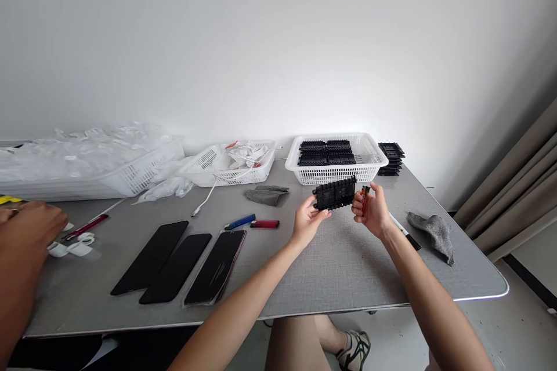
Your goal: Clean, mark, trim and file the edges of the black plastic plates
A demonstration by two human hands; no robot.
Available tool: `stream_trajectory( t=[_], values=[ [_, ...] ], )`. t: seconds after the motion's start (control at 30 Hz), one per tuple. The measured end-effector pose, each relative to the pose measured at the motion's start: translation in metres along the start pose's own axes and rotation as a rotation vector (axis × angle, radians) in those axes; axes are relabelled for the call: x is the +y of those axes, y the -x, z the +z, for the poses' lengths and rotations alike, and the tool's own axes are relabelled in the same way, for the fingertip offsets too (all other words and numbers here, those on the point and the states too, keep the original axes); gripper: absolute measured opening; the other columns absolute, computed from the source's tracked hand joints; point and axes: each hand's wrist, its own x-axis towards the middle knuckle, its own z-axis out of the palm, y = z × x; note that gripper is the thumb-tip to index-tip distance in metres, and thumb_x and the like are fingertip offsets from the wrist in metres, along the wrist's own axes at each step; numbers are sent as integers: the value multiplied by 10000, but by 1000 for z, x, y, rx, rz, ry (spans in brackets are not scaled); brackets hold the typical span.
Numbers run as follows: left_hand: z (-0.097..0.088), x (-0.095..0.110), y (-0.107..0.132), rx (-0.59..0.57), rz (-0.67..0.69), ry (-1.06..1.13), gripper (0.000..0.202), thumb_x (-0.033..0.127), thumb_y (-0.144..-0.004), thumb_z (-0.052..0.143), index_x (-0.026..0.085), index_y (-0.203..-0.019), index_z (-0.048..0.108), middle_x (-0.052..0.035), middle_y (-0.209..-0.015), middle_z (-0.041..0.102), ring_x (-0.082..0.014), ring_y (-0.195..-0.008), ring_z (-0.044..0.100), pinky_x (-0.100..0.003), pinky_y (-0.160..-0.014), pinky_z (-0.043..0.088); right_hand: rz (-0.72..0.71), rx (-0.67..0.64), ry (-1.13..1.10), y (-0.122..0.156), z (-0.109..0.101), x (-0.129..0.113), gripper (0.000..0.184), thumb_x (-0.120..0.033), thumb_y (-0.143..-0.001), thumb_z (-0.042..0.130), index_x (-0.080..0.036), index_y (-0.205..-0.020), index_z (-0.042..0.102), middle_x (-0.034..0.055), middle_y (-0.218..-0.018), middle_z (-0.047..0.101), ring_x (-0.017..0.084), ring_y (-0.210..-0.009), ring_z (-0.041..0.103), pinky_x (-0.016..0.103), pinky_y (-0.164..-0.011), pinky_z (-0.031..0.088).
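Observation:
My left hand [307, 222] grips a flat black plastic part [335, 195] with ridged, toothed edges by its left end, tilted up above the table. Just right of it, my right hand [375, 213] is closed around an orange lighter [365, 192] with a dark top, close to the part's right end. Behind both hands stands a white basket [333, 175] holding similar black parts [327, 153]. More of these parts form a stack [390, 163] to the basket's right. A blue lighter [240, 221] and a red lighter [264, 224] lie left of my left hand.
Several dark phones lie at front left, one of them a phone [216, 266] near the edge. A grey cloth [430, 233] is at right, another grey cloth [266, 195] mid-table. Behind are a cable basket [204, 177] and plastic bags [87, 153]. A co-worker's hand [37, 226] reaches in from the left.

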Motion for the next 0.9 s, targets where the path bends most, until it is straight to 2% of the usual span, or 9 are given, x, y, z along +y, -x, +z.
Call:
stream_trajectory(
  t=[0.07,0.13,0.23,0.33,0.43,0.57,0.7,0.8,0.9],
  values=[
    [-2,2,-2,39,-35,78,649,260,-635,863,161,-1195,550,-48,-903,738,-197,-828,725,-441,-914,585,-152,96,48,-2,2,4,377,-562,-773,559,-237,-732,371,-76,-590,303,82,-470,240,193,-386,155],
    [-3,4,-3,43,-80,153,635,229,-639,857,187,-1193,550,-42,-929,732,-214,-902,727,-432,-937,570,-282,200,124,-4,5,11,373,-459,-704,709,-241,-798,422,-87,-608,327,71,-474,263,181,-388,177],
    [-4,7,-3,-17,-150,219,588,220,-649,848,224,-1159,555,-52,-1065,716,-245,-1029,704,-432,-957,549,-308,209,213,-8,9,22,410,-387,-639,798,-233,-852,483,-99,-601,329,61,-468,266,183,-385,192],
    [-2,7,-1,-64,-177,198,620,220,-622,870,219,-1155,554,-85,-1163,693,-261,-1068,686,-437,-959,532,-310,163,233,-11,10,29,409,-408,-630,808,-224,-763,469,-108,-563,289,52,-454,242,190,-385,190],
    [-1,7,0,-98,-166,148,707,230,-597,892,202,-1209,540,-121,-1181,688,-271,-1064,681,-436,-942,535,-379,239,249,-13,8,29,396,-419,-638,795,-225,-730,463,-108,-538,279,56,-450,256,196,-387,217],
    [-2,5,0,-154,-178,106,636,363,-727,812,194,-1270,527,-118,-1048,731,-255,-930,719,-437,-879,566,-419,334,253,-17,1,25,330,-432,-675,743,-223,-757,502,-106,-519,281,64,-444,255,202,-384,220],
    [-4,3,-1,-214,-178,1,575,443,-778,745,182,-1265,584,-125,-1045,740,-251,-883,724,-407,-815,581,-437,364,279,-20,-4,26,293,-447,-694,712,-215,-742,540,-85,-499,353,84,-448,328,216,-396,262],
    [-5,2,0,-212,-143,-79,551,434,-786,733,177,-1257,609,-129,-1090,733,-256,-945,709,-377,-796,576,-457,363,306,-21,-5,27,279,-453,-698,701,-208,-757,580,-67,-505,420,110,-474,409,228,-414,288],
    [-6,1,-1,-224,-112,-132,564,410,-780,741,163,-1267,601,-125,-1007,749,-244,-902,709,-369,-792,571,-476,349,340,-21,-5,27,280,-447,-696,700,-192,-778,622,-51,-539,478,119,-506,446,233,-435,294]
  ],
)
